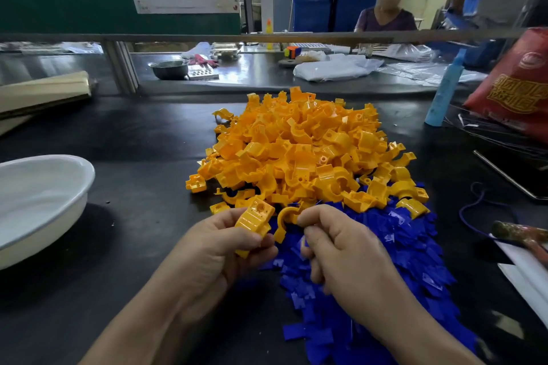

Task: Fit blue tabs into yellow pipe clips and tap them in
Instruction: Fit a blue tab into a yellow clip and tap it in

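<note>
A big heap of yellow pipe clips (305, 151) lies mid-table, with a spread of blue tabs (394, 249) in front of it and to the right. My left hand (219, 252) grips one yellow clip (255, 219) between thumb and fingers, just above the table. My right hand (341, 249) hovers over the blue tabs with fingers curled, its fingertips meeting beside a curved yellow clip (284, 221). Whether a blue tab sits in its pinch is hidden by the fingers.
A white enamel basin (44, 201) stands at the left. A hammer (519, 234) lies at the right edge on white sheets. A red bag (516, 86) and a light blue bottle (444, 92) stand at the back right. Cardboard (44, 92) lies far left. Two people are beyond the table.
</note>
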Available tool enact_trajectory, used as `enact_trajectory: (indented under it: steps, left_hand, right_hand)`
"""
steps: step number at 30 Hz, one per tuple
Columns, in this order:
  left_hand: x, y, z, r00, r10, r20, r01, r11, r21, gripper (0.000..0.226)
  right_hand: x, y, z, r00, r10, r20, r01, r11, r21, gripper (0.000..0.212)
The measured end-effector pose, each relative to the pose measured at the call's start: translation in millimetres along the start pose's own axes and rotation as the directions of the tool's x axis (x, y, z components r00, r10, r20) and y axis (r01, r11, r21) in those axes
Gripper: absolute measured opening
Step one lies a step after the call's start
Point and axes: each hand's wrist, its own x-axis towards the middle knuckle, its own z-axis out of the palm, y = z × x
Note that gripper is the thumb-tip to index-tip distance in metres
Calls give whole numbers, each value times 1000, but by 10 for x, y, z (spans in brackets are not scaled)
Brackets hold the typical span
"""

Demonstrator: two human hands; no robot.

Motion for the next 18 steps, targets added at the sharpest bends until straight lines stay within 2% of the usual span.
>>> enact_trajectory:
  steps: [2, 4, 7, 8, 9, 11, 14, 16, 18]
  left_hand:
    - [2, -39, 42, 999, -11, 42, 11, 1000, -8, 29]
    - [6, -85, 73, 998, -14, 56, 12, 999, 33, 15]
    - [3, -136, 80, 998, -5, 64, -4, 990, 139, 24]
    - [-1, -145, 77, 998, 6, 63, -16, 988, 154, 25]
    - [-7, -148, 81, 998, 22, 57, -32, 985, 168, 25]
    - [-25, -153, 102, 996, 74, 44, -82, 974, 210, 24]
    - [-44, -173, 144, 990, 137, 33, -140, 939, 314, 37]
    - [-46, -195, 174, 986, 159, 40, -163, 915, 370, 47]
    - [-50, -212, 198, 984, 168, 57, -177, 904, 389, 51]
  right_hand:
    - [-1, -31, 10, 991, 115, 61, -128, 952, 277, 24]
    - [11, -50, -2, 975, 186, 122, -222, 848, 482, 17]
    - [36, -57, -48, 954, 225, 197, -299, 671, 679, 22]
    - [36, -62, -57, 953, 219, 208, -301, 646, 701, 24]
    - [31, -69, -60, 958, 202, 205, -288, 663, 692, 24]
    - [1, -81, -55, 976, 141, 164, -211, 783, 585, 21]
    - [-48, -86, -52, 998, 21, 55, -36, 957, 288, 22]
    - [-68, -80, -52, 997, -83, -5, 83, 991, 101, 21]
    - [-74, -85, -39, 984, -178, -22, 177, 984, -26, 23]
